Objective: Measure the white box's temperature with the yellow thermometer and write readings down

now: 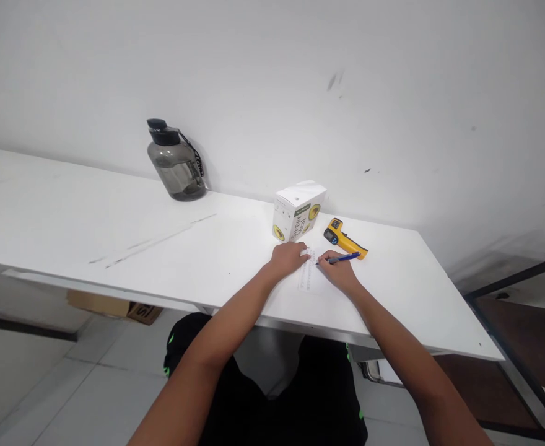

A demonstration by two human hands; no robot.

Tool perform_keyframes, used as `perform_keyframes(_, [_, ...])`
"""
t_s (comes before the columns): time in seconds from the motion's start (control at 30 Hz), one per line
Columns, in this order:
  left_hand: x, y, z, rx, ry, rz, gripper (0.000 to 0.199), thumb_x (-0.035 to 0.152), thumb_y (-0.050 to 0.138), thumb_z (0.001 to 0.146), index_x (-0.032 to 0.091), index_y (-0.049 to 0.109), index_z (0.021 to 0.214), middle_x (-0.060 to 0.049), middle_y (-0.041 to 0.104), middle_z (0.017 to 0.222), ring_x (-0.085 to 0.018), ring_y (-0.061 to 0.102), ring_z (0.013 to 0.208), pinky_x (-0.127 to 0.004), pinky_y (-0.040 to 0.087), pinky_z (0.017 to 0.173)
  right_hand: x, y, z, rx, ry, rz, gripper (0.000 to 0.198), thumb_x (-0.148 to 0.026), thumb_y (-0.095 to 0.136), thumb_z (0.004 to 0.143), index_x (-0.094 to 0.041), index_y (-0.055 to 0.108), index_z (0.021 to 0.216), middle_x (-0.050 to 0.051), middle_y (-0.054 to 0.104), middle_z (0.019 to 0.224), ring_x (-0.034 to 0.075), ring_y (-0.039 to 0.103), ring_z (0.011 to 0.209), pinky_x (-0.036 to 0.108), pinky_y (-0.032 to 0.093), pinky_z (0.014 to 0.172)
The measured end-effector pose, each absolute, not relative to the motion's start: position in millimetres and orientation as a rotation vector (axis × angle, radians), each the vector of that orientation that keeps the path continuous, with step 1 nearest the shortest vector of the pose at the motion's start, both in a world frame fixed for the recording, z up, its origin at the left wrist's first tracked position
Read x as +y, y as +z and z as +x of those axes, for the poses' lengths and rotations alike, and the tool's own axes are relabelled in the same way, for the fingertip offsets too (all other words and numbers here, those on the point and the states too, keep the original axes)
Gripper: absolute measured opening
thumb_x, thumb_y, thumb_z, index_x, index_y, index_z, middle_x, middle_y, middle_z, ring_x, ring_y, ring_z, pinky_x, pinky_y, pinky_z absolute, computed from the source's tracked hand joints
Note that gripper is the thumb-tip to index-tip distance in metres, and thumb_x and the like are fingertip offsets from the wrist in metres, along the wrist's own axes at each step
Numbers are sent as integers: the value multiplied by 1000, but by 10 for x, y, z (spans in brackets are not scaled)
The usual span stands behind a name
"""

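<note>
A white sheet of paper (pixel 306 279) with rows of handwriting lies flat on the white table (pixel 161 248). My left hand (pixel 287 260) rests at the paper's upper left, its thumb and fingers bent against the edge and holding it. In my right hand (pixel 340 271) is a blue pen (pixel 344 257), gripped between thumb and fingers, its tip at the right side of the writing. Just beyond my hands stands a white box (pixel 285 217) printed with avocado pictures. A yellow infrared thermometer (pixel 347 238) lies right of the box, close behind the pen.
A large grey translucent water bottle (pixel 176 164) with a black lid stands by the wall at the left. The table's right edge borders a black metal frame (pixel 518 275). Below the table, a cardboard box (pixel 100 303) sits at the left.
</note>
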State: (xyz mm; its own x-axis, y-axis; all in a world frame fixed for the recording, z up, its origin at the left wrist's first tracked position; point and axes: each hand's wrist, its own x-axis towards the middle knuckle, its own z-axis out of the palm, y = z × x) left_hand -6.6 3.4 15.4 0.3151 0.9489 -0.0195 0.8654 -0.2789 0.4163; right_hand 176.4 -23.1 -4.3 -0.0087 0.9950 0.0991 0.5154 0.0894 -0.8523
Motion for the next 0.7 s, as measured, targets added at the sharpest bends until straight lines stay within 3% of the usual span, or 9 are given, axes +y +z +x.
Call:
perform_keyframes(0.37, [50,129,-69,1624,345,2227,39,46,52,90,26,64,122,-5,73,105,-25,65,105,-34,47,83,-239,4,1768,-1604,919,-1521,12,-31,58,68,-20,60,63,-1,59,63,16,51,64,28,39,60])
perform_keyframes(0.53, [40,139,-70,1620,335,2234,39,46,51,90,26,63,122,-4,73,106,-25,65,105,-34,47,83,-216,21,1796,-1571,924,-1528,12,-31,58,69,-21,61,64,-1,61,67,17,53,68,29,41,64])
perform_keyframes(0.7, [29,169,-83,1619,343,2235,39,48,50,90,26,64,120,-4,72,109,-25,65,107,-34,47,84,-206,-2,1794,-1564,861,-1495,23,-43,58,77,-21,64,73,0,62,70,18,55,69,30,44,67])
